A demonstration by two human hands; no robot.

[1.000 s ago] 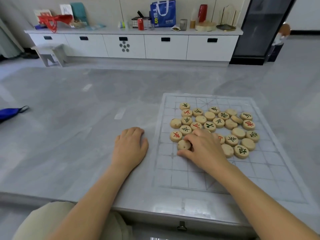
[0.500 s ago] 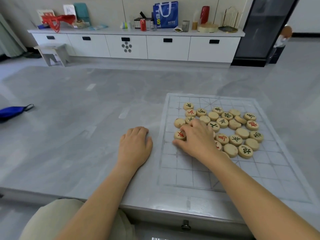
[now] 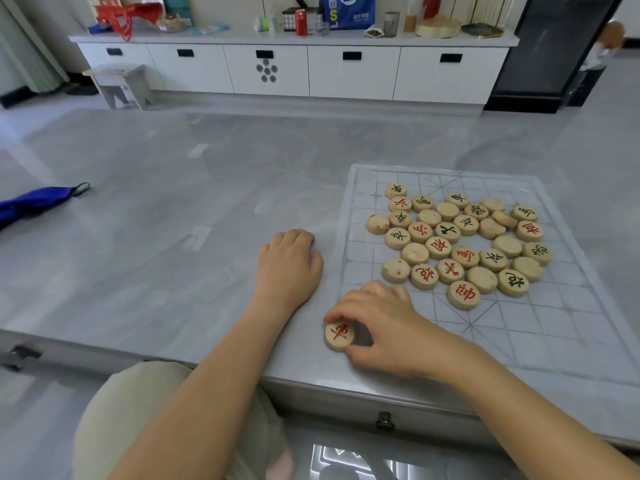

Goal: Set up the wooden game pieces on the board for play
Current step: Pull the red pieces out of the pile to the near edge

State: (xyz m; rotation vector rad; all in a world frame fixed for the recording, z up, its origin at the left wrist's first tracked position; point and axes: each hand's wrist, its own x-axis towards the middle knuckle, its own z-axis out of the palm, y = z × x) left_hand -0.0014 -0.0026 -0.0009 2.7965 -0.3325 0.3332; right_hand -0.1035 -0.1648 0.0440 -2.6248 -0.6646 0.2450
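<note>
Fingers of the right hand curled round 1 wooden piece, index tip on its far rim and thumb against its near side, pinched narrow. Red character face up on that round disc. Placed at the near left corner of the board, well apart from the others; impossible to tell whether lifted or touching the surface. Board a thin translucent sheet printed with a faint grid, flat on the right part of a grey marble table. Farther up the grid, a loose cluster of pieces, packed side by side and mostly touching, some with red characters, some with dark ones, several blank side up. Left hand palm down on the table just beside the left edge of the board, fingers relaxed and slightly bent, holding nothing. Both bare forearms reaching in from the near edge, above a lap in pale trousers. At the far left of the table, a blue fabric item. Beyond the table, a long white cabinet with dark handles, a red can and a blue bag on top, and a small stool beside it on the floor.
</note>
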